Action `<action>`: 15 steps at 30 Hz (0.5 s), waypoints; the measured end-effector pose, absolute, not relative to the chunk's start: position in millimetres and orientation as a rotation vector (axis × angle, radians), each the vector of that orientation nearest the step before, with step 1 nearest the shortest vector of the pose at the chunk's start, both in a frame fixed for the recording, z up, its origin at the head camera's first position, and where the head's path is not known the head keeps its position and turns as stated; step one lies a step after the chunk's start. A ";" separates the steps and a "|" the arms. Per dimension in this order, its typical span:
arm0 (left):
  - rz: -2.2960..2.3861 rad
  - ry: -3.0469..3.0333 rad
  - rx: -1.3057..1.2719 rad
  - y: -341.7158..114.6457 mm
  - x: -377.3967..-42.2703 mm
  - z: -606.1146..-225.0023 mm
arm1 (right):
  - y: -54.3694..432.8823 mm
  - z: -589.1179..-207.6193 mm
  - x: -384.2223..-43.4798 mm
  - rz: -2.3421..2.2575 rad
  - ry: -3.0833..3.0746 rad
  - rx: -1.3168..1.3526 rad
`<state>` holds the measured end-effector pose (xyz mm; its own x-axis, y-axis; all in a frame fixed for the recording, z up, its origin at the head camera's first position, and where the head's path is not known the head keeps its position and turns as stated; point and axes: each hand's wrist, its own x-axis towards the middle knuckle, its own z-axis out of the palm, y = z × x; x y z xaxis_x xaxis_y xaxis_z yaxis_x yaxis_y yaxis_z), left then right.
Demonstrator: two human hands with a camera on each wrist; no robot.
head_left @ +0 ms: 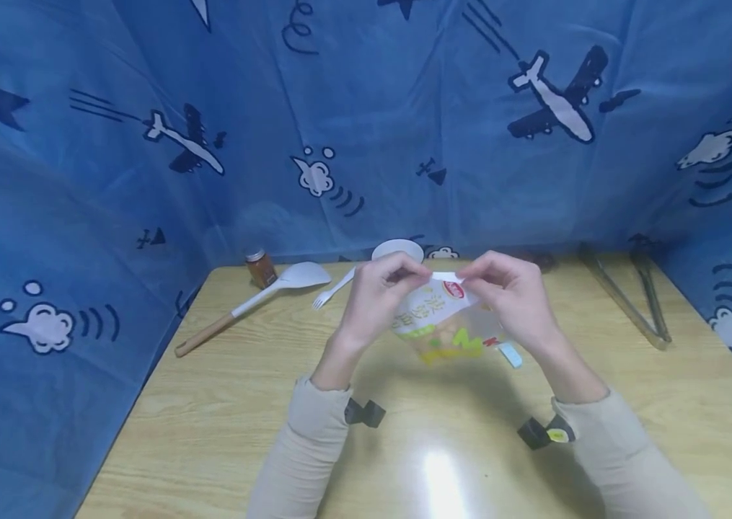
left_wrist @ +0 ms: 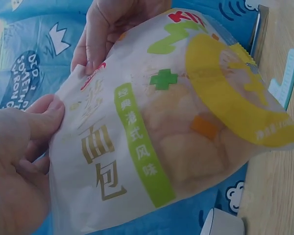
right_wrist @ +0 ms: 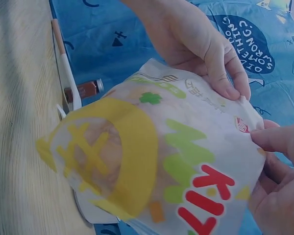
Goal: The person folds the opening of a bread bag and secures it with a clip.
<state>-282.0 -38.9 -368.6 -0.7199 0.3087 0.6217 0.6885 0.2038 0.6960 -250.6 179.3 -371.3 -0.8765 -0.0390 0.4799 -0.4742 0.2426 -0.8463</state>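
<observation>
A plastic bread bag [head_left: 440,335], white with yellow and green print, hangs above the table between both hands. My left hand [head_left: 375,295] pinches its top edge between thumb and fingers. On the other side of that edge, my right hand [head_left: 513,297] pinches it the same way, a short gap apart. Pale bread pieces show through the bag in the left wrist view, where the top edge looks flat. Whether that edge is sealed, I cannot tell. Behind the bag, a pale blue clip-like plastic piece [head_left: 510,355] lies on the table.
At the back left are a spice jar [head_left: 261,268] with red-brown contents and a white turner [head_left: 301,275] with a wooden handle. A white fork [head_left: 333,288] lies near a white bowl [head_left: 398,249]. Tongs [head_left: 632,303] rest at the right. Blue printed cloth [head_left: 366,130] encloses the table [head_left: 210,418].
</observation>
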 end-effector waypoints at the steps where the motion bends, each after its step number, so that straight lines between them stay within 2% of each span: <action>1: -1.504 -2.137 -0.937 -39.2 -281.9 -369.1 | 179.0 -371.7 -250.9 1.671 -2.159 0.469; 15: -1.525 -2.309 -0.908 -38.2 -274.0 -360.6 | 179.8 -373.1 -254.5 1.689 -2.096 0.517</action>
